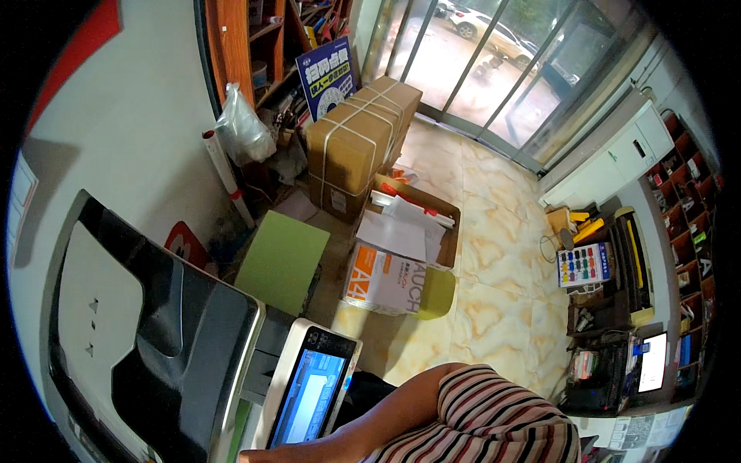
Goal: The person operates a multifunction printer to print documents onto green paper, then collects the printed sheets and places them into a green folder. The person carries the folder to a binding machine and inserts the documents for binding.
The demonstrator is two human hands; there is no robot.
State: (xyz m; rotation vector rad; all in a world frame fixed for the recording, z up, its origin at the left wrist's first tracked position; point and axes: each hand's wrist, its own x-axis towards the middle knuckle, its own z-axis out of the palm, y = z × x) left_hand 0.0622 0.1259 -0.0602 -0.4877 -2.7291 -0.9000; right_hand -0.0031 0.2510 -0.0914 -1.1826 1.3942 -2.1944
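My right forearm point(386, 420) comes from a striped sleeve point(502, 409) and reaches left along the lower edge. It crosses the bottom of a lit touchscreen panel point(312, 386) on a large copier. The copier's black and white lid point(177, 332) fills the left side and is down. Only a sliver of my right hand point(255, 456) shows at the lower edge; its fingers are cut off, so whether it holds anything is hidden. My left hand is out of view.
Past the copier stand a green board point(282, 262), a paper carton point(386, 282), an open box of papers point(448, 247) and a tall strapped carton point(347, 143). Glass doors point(494, 69) are at the back. Right are a white cabinet point(610, 154), a wide-format printer point(637, 270) and a monitor point(653, 363).
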